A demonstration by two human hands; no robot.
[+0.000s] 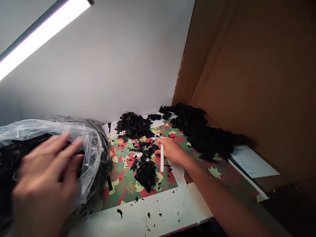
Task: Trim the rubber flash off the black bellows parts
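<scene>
My left hand is over the mouth of a clear plastic bag filled with black pieces. Motion blurs it, but its fingers look stretched and apart, with nothing seen in them. Farther right, my right hand is closed around a thin white stick, which points down toward the patterned sheet. Just left of the stick lies a small heap of black scraps. Behind that heap is a larger pile of curled black shreds.
A long dark heap of black pieces lies along the cardboard wall. A white printed card rests against that wall. Loose scraps dot the white front edge. A tube lamp hangs at upper left.
</scene>
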